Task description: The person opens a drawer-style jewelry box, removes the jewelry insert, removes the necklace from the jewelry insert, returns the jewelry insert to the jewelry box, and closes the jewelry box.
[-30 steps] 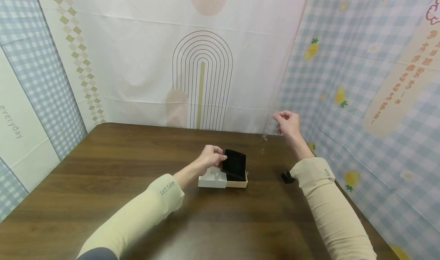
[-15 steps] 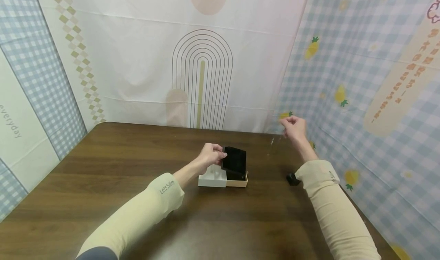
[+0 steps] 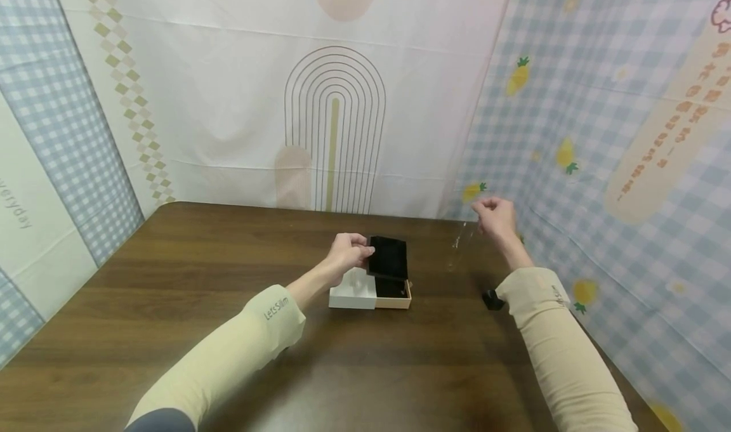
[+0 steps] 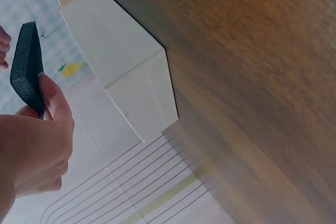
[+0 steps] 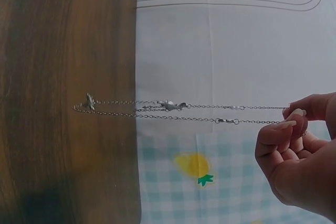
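My left arm extends forward and inward across the desk (image 3: 228, 356), its hand (image 3: 344, 252) raised just above the white sleeve (image 3: 352, 297) of a box. The left fingers (image 4: 55, 100) are closed to the thickness of a black pad (image 3: 388, 259), pinching it by one edge, thumb against one face. The pad is tilted above the tan tray (image 3: 394, 304), which projects from the sleeve's right end and shows a black interior. My right arm reaches further forward, its hand (image 3: 497, 219) lifted over the desk's far right part, well apart from the box. The right fingers (image 5: 275, 136) are drawn together at the tips, with no visible gap, gripping a fine silver-coloured chain (image 5: 178, 119) by its upper end. The chain hangs in a long loop bearing small ornaments. A black object (image 3: 492, 300), form unclear, appears beside my right cuff (image 3: 531, 286).
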Demonstrator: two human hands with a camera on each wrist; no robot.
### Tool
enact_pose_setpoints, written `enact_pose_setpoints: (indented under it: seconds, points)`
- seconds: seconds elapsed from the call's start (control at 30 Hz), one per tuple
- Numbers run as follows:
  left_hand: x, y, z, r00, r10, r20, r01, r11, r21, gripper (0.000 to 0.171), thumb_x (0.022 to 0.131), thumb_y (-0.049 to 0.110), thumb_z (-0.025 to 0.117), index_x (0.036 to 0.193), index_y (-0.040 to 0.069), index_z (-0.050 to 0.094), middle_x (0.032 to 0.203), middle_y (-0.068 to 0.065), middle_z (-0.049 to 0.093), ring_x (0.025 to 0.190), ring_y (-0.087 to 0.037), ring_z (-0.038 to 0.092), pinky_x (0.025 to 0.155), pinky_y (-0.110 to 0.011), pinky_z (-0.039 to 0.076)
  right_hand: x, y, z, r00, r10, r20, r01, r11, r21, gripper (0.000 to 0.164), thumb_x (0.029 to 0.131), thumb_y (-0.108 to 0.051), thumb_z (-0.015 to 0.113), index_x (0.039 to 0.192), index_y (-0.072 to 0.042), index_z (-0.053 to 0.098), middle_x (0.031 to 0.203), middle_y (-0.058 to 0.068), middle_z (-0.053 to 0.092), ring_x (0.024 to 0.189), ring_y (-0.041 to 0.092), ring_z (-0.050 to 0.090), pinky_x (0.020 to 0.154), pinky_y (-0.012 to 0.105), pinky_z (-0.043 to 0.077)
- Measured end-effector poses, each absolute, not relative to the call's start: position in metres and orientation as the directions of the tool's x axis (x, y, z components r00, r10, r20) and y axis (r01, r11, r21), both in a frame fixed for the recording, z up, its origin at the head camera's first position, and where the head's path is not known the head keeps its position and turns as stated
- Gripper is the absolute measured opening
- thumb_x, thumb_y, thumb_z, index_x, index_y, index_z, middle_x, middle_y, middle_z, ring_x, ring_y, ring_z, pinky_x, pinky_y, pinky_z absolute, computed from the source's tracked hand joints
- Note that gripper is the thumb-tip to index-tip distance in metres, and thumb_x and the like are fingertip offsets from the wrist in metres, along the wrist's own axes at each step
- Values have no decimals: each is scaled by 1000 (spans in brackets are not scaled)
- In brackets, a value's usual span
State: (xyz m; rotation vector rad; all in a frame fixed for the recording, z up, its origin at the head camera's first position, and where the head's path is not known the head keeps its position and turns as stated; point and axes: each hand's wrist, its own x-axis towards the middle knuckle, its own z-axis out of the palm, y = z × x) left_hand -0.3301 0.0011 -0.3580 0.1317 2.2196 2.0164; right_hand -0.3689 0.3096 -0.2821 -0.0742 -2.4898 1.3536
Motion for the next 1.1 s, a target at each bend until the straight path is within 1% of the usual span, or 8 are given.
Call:
enact_pose_setpoints:
  seconds: [0.1, 0.23, 0.43, 0.5, 0.67, 0.73, 0.97, 1.1]
  points:
    - [-331, 2, -358, -987, 154, -45, -30, 97, 995, 29, 92, 4, 61, 117, -9, 56, 109, -21, 67, 75, -14, 63, 80, -32, 57, -367, 313, -283, -958, 173, 228, -87, 583, -807, 33, 97, -20, 51, 116, 6, 58, 52, -8, 48, 45, 7, 45, 53, 30, 49]
    - [-331, 3, -357, -986, 159, -45, -31, 86, 996, 30, 91, 3, 62, 118, -9, 56, 110, -22, 66, 76, -15, 63, 81, -33, 57, -367, 316, -285, -962, 172, 213, -72, 593, -802, 35, 97, -20, 50, 118, 7, 58, 52, -9, 49, 45, 8, 45, 53, 31, 48]
    - [-331, 4, -356, -986, 159, -48, -33, 92, 995, 32, 91, 4, 62, 120, -9, 55, 113, -23, 66, 76, -14, 63, 80, -32, 57, -370, 323, -293, -955, 194, 227, -52, 641, -766, 35, 96, -20, 52, 114, 8, 59, 57, -9, 52, 47, 10, 52, 51, 28, 48]
    - [-330, 4, -355, -986, 160, -50, -35, 93, 995, 32, 92, 4, 61, 121, -9, 55, 114, -24, 66, 77, -15, 64, 81, -33, 57, -370, 325, -296, -951, 200, 237, -49, 658, -751, 33, 96, -19, 52, 112, 9, 60, 59, -4, 55, 47, 11, 53, 50, 27, 47]
    - [-330, 3, -354, -987, 154, -49, -35, 94, 995, 33, 92, 4, 61, 121, -9, 55, 115, -24, 66, 77, -15, 64, 84, -34, 57, -370, 328, -302, -951, 181, 249, -58, 687, -724, 32, 96, -20, 52, 109, 8, 61, 59, -1, 57, 48, 8, 52, 49, 26, 46]
    - [-330, 3, -354, -987, 151, -49, -34, 95, 995, 32, 92, 4, 62, 121, -9, 55, 114, -24, 66, 75, -14, 64, 84, -34, 57, -370, 329, -304, -952, 176, 251, -58, 701, -711, 32, 97, -20, 52, 108, 8, 62, 58, -4, 55, 48, 7, 52, 50, 26, 46]
    - [-331, 1, -354, -988, 147, -56, -42, 97, 994, 33, 92, 5, 62, 121, -8, 55, 114, -23, 66, 74, -15, 64, 86, -36, 56, -374, 330, -313, -964, 150, 219, -45, 720, -692, 32, 96, -19, 53, 107, 9, 62, 63, -1, 58, 49, 7, 52, 52, 26, 47]
    - [-330, 2, -354, -987, 152, -58, -44, 95, 995, 33, 92, 5, 62, 120, -8, 55, 113, -22, 67, 72, -14, 64, 88, -37, 56, -376, 333, -320, -971, 134, 199, -43, 720, -693, 29, 95, -16, 53, 105, 10, 62, 59, -2, 57, 48, 6, 51, 51, 24, 46]
